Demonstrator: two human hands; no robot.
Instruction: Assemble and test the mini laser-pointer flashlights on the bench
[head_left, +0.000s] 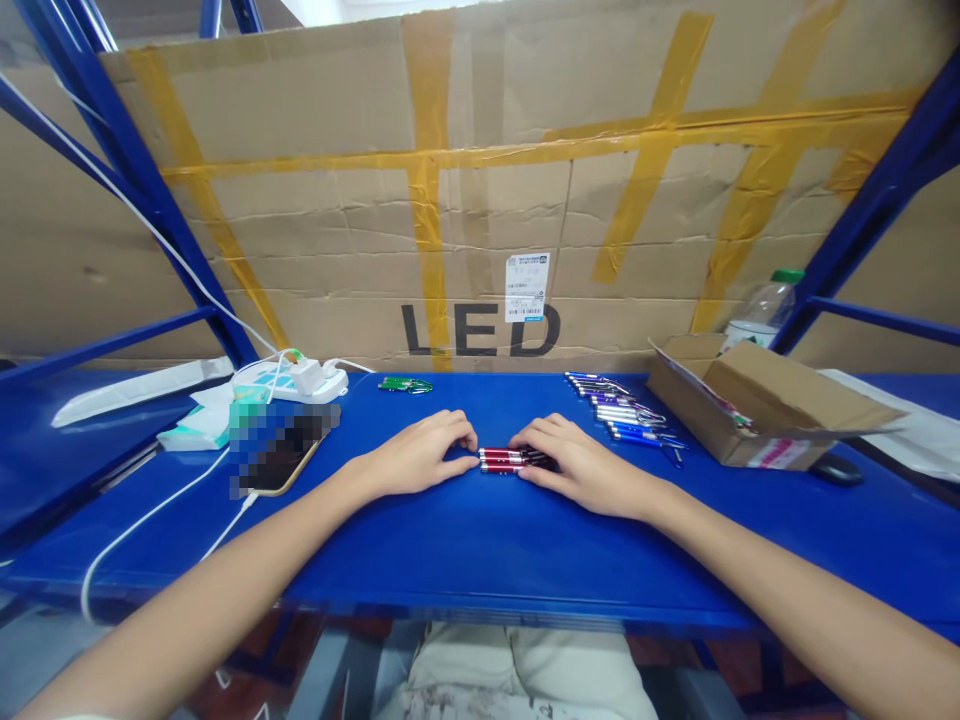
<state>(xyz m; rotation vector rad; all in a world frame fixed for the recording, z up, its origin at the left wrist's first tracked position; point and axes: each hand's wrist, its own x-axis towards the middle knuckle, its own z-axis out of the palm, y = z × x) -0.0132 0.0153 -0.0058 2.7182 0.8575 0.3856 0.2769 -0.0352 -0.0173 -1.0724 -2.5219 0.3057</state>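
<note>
A few slim red metal pen-like tubes (499,460) with silver ends lie side by side on the blue table, in front of me. My right hand (574,462) grips them at their right ends, thumb on the near side and fingers on the far side, partly hiding their dark cords or clips. At their left ends, my left hand (424,455) rests on the table with thumb and curved fingers apart. Its fingertips are close to the silver tips; contact is unclear. Off to the right lie several similar tubes in blue (634,435), silver (619,411) and purple.
Green tubes (405,385) lie at the back. On the left are a phone (289,455) on a white cable, a tissue pack (196,425) and a power strip (330,384). An open cardboard box (780,440), a bottle (765,305) and a dark mouse-like object (836,469) stand right.
</note>
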